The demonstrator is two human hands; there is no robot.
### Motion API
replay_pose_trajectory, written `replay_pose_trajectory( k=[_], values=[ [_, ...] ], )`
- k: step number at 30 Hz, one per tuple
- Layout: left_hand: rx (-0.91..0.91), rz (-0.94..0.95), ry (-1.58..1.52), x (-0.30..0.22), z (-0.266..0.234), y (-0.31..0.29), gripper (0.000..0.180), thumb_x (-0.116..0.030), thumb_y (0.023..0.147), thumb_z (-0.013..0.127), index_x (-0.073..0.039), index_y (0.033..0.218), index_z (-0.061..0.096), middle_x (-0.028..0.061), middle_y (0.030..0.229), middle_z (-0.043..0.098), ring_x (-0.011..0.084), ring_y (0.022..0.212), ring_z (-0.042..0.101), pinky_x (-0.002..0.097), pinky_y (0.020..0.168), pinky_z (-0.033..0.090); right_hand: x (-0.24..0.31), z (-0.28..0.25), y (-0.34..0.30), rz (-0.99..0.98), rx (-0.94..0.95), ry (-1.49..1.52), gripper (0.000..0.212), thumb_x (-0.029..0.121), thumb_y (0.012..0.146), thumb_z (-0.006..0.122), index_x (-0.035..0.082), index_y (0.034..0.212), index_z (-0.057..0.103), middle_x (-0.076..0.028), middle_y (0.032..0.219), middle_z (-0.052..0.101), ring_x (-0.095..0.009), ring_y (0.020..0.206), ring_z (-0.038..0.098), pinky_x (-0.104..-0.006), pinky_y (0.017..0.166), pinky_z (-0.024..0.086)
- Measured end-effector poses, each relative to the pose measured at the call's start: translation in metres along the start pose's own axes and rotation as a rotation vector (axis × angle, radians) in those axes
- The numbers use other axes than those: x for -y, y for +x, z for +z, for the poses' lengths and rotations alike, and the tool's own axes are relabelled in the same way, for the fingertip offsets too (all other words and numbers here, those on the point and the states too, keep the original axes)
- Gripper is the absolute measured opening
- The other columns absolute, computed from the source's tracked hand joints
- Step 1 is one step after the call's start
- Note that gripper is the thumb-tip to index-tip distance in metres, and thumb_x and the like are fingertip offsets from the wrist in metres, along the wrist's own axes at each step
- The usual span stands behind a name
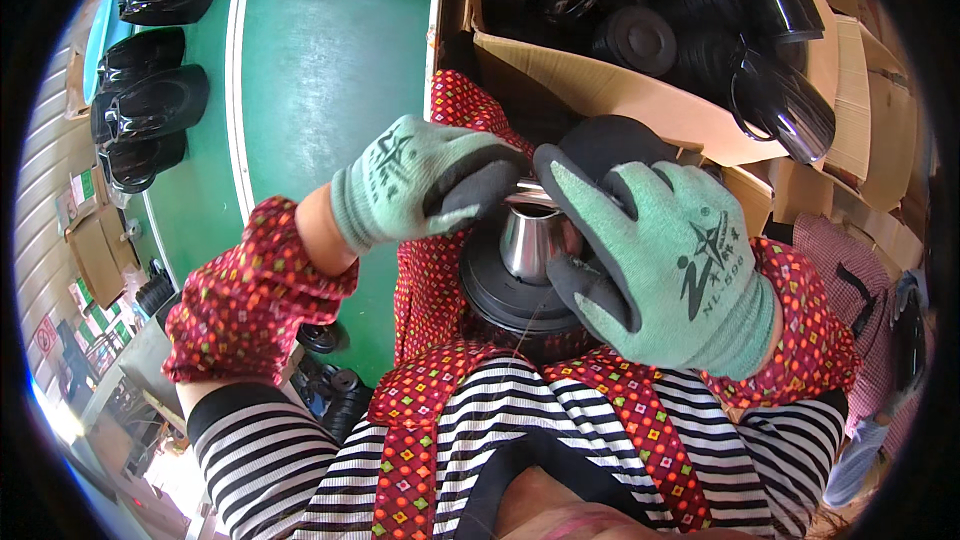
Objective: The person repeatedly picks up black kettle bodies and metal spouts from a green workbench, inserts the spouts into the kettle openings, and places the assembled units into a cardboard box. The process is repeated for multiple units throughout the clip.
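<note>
In front of my body, a silver metal cone rises from a round, stepped black base. A shiny metal rim or strip shows at its top, partly covered by my fingers. My left hand, in a green glove with black fingertips, is closed in a pinch at the left of this top; whatever lies in the pinch is hidden. From the right comes my right hand, gloved alike, its index finger stretched to the top and its thumb apart, lower beside the cone. Behind them is a dark round disc.
At the left runs a green tabletop with several glossy black jugs along its far-left side. An open cardboard box at the far right holds black round lids and a glossy black jug. Another person's checked clothing shows at the right.
</note>
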State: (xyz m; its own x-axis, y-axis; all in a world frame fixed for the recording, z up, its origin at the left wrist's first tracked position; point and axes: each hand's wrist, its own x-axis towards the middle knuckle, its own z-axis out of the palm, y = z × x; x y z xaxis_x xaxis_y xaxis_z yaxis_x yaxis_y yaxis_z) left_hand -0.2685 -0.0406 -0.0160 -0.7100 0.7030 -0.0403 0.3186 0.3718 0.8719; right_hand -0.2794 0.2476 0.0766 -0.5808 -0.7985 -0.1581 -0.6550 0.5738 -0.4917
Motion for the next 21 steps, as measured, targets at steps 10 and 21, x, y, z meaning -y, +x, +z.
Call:
replay_pose_trajectory(
  k=[10, 21],
  values=[
    [-0.28, 0.049, 0.407, -0.029, 0.011, 0.021, 0.053, -0.014, 0.084, 0.075, -0.004, 0.135, 0.066, 0.0194, 0.123, 0.069, 0.0402, 0.11, 0.067, 0.0444, 0.096, 0.056, -0.019, -0.003, -0.006, 0.007, -0.027, 0.113, 0.051, 0.014, 0.092, 0.07, 0.003, 0.14, 0.064, -0.018, 0.109, 0.071, -0.035, 0.092, 0.069, -0.0446, 0.082, 0.055],
    [-0.436, 0.006, 0.478, -0.099, 0.043, 0.001, 0.046, -0.02, 0.076, 0.085, -0.007, 0.118, 0.075, 0.016, 0.128, 0.069, 0.0382, 0.117, 0.066, 0.0488, 0.1, 0.054, -0.084, -0.006, 0.052, -0.294, -0.048, 0.536, 0.034, 0.022, 0.103, 0.064, -0.001, 0.128, 0.07, -0.017, 0.126, 0.07, -0.032, 0.116, 0.068, -0.0375, 0.108, 0.051]
  ],
)
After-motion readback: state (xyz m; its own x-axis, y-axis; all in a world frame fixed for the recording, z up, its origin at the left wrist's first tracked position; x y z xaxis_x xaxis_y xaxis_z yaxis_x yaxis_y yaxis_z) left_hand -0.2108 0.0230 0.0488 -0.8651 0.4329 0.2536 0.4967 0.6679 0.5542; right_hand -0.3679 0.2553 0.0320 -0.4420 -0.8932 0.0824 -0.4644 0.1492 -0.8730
